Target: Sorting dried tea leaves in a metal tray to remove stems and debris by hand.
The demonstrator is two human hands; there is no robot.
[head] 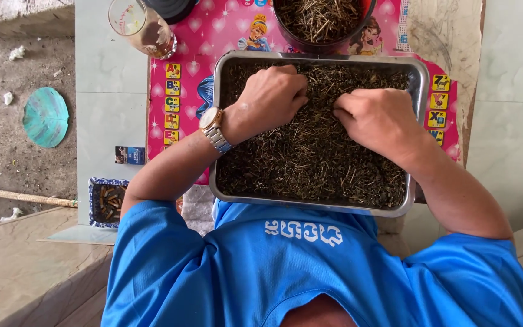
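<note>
Both hands down in metal tray [420,79] full of dark dried stems [310,157], tray on pink children's mat [183,54] on table [107,91]. Left hand [270,100], gold wristwatch [213,128] on wrist, fingers curled, pinching into stems near tray middle. Right hand [379,118] just beside it, fingers bent, picking at stems too. Dark bowl [325,21] of same stems beyond tray. Glass [140,24] top left, small ashtray [105,203] by left elbow.

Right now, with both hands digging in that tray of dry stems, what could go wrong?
The metal tray overhangs the table edge toward the person, so a hard press by the left hand or right hand might tip it. The glass stands close by; a swung elbow could knock it over.
</note>
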